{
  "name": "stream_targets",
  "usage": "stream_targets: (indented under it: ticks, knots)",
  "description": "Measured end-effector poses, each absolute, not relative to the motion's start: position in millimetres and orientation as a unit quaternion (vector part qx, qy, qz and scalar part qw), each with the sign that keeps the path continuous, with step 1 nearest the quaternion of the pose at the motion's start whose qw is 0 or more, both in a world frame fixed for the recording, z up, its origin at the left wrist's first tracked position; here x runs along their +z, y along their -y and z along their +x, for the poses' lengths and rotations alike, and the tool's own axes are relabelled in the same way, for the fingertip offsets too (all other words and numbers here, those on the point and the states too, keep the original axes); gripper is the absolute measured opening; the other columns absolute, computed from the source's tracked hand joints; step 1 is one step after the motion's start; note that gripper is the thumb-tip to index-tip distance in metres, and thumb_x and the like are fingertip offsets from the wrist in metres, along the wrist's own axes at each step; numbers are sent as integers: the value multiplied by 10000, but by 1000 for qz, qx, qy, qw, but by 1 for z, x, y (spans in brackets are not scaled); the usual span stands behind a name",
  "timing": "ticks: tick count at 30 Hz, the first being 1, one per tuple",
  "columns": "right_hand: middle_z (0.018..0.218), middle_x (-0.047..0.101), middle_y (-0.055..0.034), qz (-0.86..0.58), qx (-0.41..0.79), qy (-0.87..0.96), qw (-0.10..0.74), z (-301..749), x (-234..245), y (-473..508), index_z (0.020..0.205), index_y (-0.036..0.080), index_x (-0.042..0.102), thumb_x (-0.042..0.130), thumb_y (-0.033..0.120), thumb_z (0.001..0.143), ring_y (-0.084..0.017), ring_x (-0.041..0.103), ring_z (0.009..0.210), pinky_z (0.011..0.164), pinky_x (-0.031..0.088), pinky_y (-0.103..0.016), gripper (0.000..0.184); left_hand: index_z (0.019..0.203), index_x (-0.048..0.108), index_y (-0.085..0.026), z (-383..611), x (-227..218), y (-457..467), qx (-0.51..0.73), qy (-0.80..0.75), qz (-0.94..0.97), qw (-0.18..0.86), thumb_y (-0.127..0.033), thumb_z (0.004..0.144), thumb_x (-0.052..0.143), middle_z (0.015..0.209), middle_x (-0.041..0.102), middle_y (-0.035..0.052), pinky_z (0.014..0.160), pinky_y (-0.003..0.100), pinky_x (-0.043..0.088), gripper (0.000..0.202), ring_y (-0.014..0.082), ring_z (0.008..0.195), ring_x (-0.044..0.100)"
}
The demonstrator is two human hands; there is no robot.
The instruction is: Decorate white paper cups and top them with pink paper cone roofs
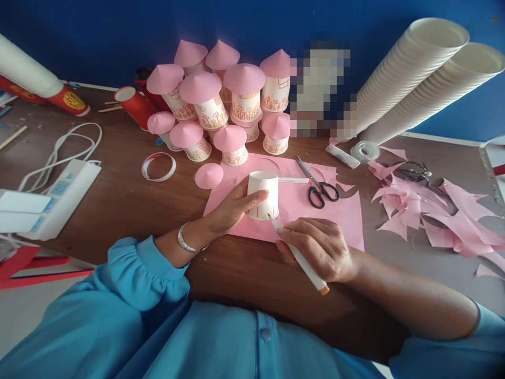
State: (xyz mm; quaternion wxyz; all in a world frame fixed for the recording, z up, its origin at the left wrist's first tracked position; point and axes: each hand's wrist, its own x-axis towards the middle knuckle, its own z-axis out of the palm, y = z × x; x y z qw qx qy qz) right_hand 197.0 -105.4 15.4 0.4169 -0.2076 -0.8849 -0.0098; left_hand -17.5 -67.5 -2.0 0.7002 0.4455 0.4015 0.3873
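Note:
My left hand (240, 202) is closed around a white paper cup (262, 192), held upside down with its rim at the bottom. Short orange-red strokes show low on the cup's side. In my right hand (317, 245) is a white marker (303, 263) with an orange end cap, its tip at the cup's lower edge. Beneath both lies a pink paper sheet (339, 218) with round cut-outs. On the sheet, black-handled scissors (319, 187) rest beside a white pen (294, 180). A small pink paper cone (209, 175) sits left of the cup.
Several decorated cups with pink cone roofs (244, 84) stand at the back. Tall stacks of paper cups (406, 73) lean at the back right, near a tape roll (365, 151) and pink scraps (406, 202). To the left are a power strip (67, 195) and a ring-shaped strip (158, 167).

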Motion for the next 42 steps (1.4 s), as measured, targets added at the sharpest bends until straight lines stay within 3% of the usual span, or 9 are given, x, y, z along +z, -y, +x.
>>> stream_targets:
  ticks: [24, 42]
  knots:
    - [729, 694, -26, -225, -18, 885, 406, 196, 16, 105, 1052, 136, 614, 704, 98, 901, -173, 698, 629, 522, 578, -276, 179, 1217, 610, -196, -15, -1, 68, 379, -394, 459, 701, -611, 830, 765, 1128, 683, 94, 785, 358, 492, 588, 272, 1012, 638]
    - [690, 648, 18, -226, 17, 900, 371, 195, 19, 110, 1026, 164, 586, 665, 75, 911, -145, 648, 593, 496, 495, -259, 166, 1267, 617, -206, -18, -6, 68, 383, -395, 460, 697, -611, 851, 747, 1156, 696, 96, 870, 407, 501, 596, 294, 1059, 647]
